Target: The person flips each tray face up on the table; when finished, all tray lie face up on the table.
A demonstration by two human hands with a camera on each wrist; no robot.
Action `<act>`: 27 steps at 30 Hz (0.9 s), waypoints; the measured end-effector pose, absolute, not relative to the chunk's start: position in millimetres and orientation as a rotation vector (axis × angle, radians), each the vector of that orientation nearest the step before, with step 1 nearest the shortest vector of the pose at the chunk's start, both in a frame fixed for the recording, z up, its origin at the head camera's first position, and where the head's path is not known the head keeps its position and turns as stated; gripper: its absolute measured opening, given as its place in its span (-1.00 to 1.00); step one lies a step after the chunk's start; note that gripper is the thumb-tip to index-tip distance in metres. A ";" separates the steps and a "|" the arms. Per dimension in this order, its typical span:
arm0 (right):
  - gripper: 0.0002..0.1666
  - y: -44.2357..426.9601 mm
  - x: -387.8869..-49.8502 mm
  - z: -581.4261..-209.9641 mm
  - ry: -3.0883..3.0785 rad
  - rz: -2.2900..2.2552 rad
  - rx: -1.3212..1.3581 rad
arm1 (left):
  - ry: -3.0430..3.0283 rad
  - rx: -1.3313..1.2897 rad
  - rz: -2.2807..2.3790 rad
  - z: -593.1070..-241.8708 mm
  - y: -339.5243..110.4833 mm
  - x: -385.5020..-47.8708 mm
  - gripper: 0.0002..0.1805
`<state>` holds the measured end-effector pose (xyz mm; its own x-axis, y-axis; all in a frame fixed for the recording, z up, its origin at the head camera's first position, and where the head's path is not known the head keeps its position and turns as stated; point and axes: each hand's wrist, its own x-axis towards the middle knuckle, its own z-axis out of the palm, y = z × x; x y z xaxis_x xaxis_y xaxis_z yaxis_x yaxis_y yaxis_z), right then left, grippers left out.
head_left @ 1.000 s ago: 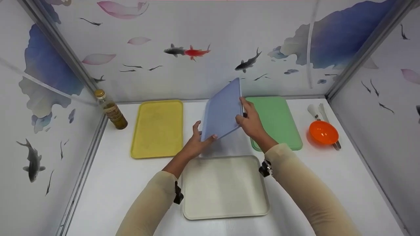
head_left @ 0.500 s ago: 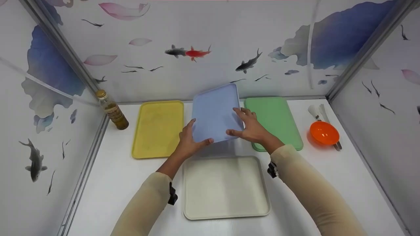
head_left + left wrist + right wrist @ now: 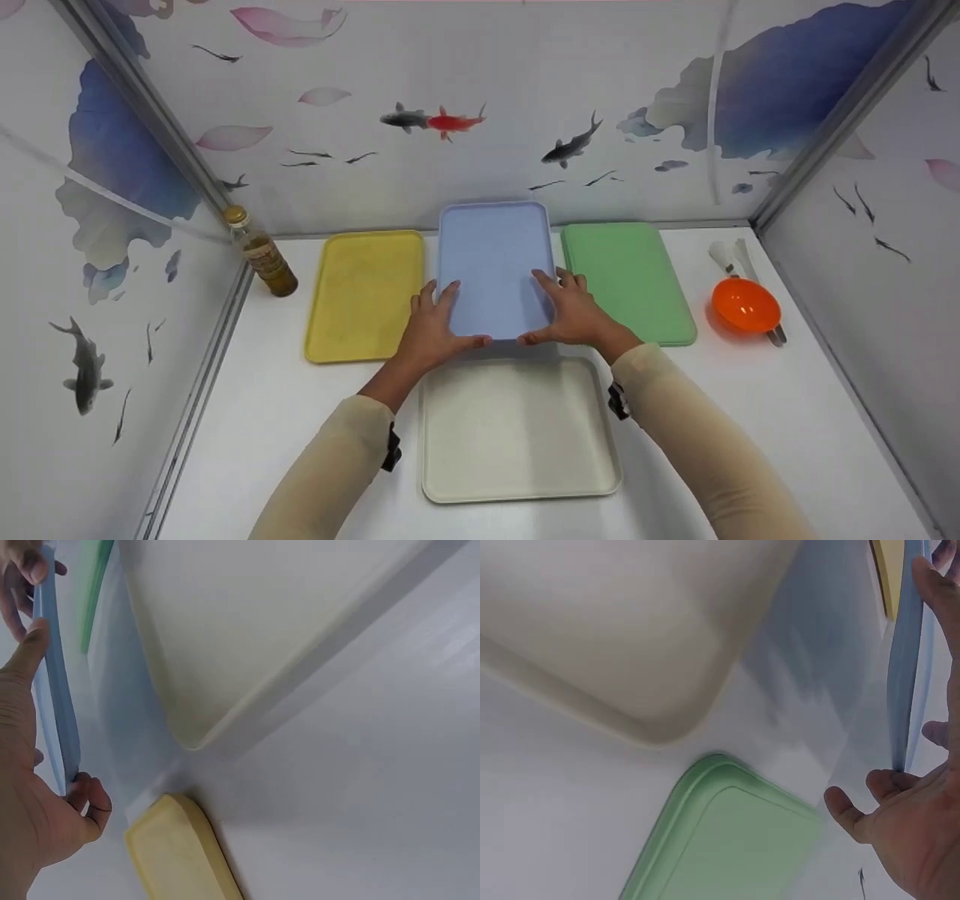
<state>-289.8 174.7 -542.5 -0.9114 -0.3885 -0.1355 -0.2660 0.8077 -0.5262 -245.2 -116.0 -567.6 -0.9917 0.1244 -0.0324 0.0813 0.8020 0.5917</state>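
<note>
A light blue tray (image 3: 495, 262) is held level-looking between both hands at the back middle of the table. My left hand (image 3: 431, 330) grips its near left corner, thumb along the near edge and fingers at the side. At the near right corner my right hand (image 3: 577, 311) holds it in much the same way. Both wrist views show the blue tray's edge (image 3: 61, 697) raised above the table. In front of it lies a larger off-white tray (image 3: 517, 427). To the left is a yellow tray (image 3: 365, 292), to the right a green tray (image 3: 626, 281).
An oil bottle (image 3: 262, 255) with a yellow cap stands at the far left. On the right an orange bowl (image 3: 745, 304) sits over long utensils (image 3: 746, 259), partly hiding them. Patterned walls close in the white table (image 3: 247, 420) at the back and both sides.
The blue tray has turned from steeply tilted to facing up squarely and come lower, between the yellow and green trays. Both hands have shifted their hold to its near corners.
</note>
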 end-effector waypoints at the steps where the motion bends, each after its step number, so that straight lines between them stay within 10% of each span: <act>1: 0.64 174.1 -290.0 -546.6 2.749 -0.749 -0.497 | 2.923 0.168 0.926 -569.3 -115.2 -245.8 0.39; 27: 0.58 162.8 -287.9 -584.6 2.666 -0.837 -0.405 | 2.901 0.128 0.634 -596.3 -103.2 -257.0 0.42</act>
<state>-287.9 162.8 -584.6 -0.9098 -0.3568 -0.2120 -0.1716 0.7885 -0.5906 -257.0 -103.2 -596.3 -0.9820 0.1196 -0.1462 0.0477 0.9060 0.4206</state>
